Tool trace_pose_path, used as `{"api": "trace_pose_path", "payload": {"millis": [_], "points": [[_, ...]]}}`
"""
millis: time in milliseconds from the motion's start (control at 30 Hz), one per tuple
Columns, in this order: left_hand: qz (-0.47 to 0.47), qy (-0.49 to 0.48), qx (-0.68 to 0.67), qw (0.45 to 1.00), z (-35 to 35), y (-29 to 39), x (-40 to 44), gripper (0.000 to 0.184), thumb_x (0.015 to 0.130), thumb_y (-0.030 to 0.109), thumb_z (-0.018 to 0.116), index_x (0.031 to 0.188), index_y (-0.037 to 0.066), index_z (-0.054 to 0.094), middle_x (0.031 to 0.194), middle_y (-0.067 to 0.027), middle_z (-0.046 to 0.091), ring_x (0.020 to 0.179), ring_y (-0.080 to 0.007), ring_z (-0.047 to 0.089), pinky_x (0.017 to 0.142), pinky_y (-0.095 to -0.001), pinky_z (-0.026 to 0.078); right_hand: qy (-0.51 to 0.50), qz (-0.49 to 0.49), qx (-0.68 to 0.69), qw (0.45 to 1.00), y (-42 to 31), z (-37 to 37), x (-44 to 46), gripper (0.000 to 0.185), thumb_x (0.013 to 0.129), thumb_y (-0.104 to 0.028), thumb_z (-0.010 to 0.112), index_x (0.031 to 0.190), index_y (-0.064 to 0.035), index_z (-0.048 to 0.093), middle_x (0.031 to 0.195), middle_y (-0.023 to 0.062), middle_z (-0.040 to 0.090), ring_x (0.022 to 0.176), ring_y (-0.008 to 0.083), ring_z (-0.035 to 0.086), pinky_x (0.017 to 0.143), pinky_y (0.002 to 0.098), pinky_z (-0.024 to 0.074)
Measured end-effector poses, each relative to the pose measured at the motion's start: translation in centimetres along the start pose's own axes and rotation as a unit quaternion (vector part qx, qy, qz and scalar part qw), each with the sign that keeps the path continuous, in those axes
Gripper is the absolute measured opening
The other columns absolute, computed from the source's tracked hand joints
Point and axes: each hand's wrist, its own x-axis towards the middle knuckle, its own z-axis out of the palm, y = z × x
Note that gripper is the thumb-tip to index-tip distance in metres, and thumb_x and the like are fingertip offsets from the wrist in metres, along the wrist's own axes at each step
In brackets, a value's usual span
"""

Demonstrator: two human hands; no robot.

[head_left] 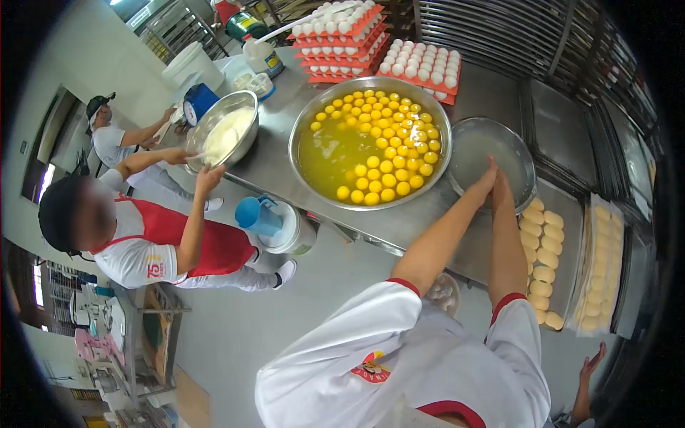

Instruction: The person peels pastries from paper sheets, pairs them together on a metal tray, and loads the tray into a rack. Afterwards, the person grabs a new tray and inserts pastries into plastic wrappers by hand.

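My left hand and my right hand are held close together over a metal bowl of cloudy, pale liquid. Their fingers look stretched out and lie against each other, and I see nothing held between them. Whether the fingertips touch the liquid is hard to make out. Beside this bowl stands a larger metal basin, with many egg yolks floating in clear egg white.
Egg trays are stacked behind the basin, with another egg stack alongside. Pale dough pieces sit on a tray at right. A co-worker in a red apron holds a mixing bowl; a blue jug rests on a white bucket.
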Motion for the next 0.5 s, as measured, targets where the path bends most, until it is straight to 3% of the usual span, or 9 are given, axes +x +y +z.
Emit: {"api": "trace_pose_path", "payload": {"millis": [233,333,367,400,433,467,500], "points": [[0.008,-0.027,-0.007,1.000,-1.2,2.9,-0.9,0.097,0.080,0.080,0.017,0.108,-0.004,0.058,0.112,-0.0188,0.058,0.104,-0.0295,0.053,0.093,-0.0441,0.040,-0.095,0.001,0.042,0.995,3.0,0.0,1.7,0.020,0.090,-0.019,0.050,0.097,-0.0024,0.058,0.087,0.0092,0.060,0.075,0.0208,0.058,0.066,0.0375,0.0503],[-0.013,0.042,0.007,0.999,-1.4,3.3,-2.3,0.102,0.078,0.082,0.020,0.116,-0.006,0.055,0.119,-0.0214,0.055,0.111,-0.0311,0.051,0.098,-0.0435,0.037,-0.083,-0.026,0.057,0.995,4.4,1.3,1.0,0.017,0.090,-0.018,0.050,0.094,-0.0042,0.059,0.083,0.0070,0.061,0.071,0.0195,0.059,0.064,0.0366,0.0507],[-0.006,0.006,-0.009,1.000,-1.0,3.4,-3.2,0.099,0.080,0.080,0.020,0.122,-0.004,0.051,0.128,-0.0188,0.050,0.118,-0.0304,0.046,0.103,-0.0438,0.032,-0.004,-0.064,0.034,0.997,3.2,2.9,-1.6,0.012,0.087,-0.010,0.050,0.086,-0.0043,0.060,0.074,0.0063,0.059,0.063,0.0196,0.056,0.057,0.0363,0.0489],[0.000,0.021,-0.026,0.999,-0.4,3.2,-3.6,0.095,0.081,0.079,0.020,0.128,0.001,0.047,0.132,-0.0158,0.047,0.121,-0.0299,0.044,0.103,-0.0451,0.032,0.014,-0.042,0.091,0.995,1.2,4.8,-4.8,0.013,0.088,-0.010,0.050,0.081,-0.0041,0.060,0.071,0.0060,0.057,0.061,0.0178,0.055,0.055,0.0343,0.0478],[0.012,0.040,-0.044,0.998,0.4,3.5,-4.1,0.091,0.083,0.077,0.020,0.133,0.005,0.044,0.136,-0.0128,0.044,0.123,-0.0294,0.042,0.103,-0.0463,0.031,0.044,-0.049,0.041,0.997,1.2,4.6,-3.8,0.014,0.089,-0.011,0.050,0.082,-0.0027,0.059,0.072,0.0090,0.058,0.060,0.0199,0.054,0.055,0.0357,0.0463],[0.007,0.039,-0.044,0.998,1.5,4.3,-5.9,0.081,0.086,0.074,0.021,0.142,0.017,0.033,0.143,-0.0057,0.038,0.128,-0.0287,0.036,0.104,-0.0482,0.029,0.071,-0.051,-0.010,0.996,1.1,3.8,-2.5,0.015,0.090,-0.013,0.051,0.083,-0.0013,0.058,0.073,0.0120,0.059,0.060,0.0219,0.054,0.055,0.0371,0.0448],[-0.001,-0.001,-0.034,0.999,-0.3,3.4,-3.9,0.073,0.088,0.070,0.021,0.143,0.022,0.029,0.146,-0.0043,0.033,0.131,-0.0274,0.031,0.104,-0.0513,0.027,0.081,-0.058,-0.004,0.995,0.3,3.1,-2.5,0.015,0.090,-0.013,0.051,0.083,-0.0013,0.058,0.073,0.0120,0.059,0.060,0.0219,0.054,0.055,0.0371,0.0448]]}}
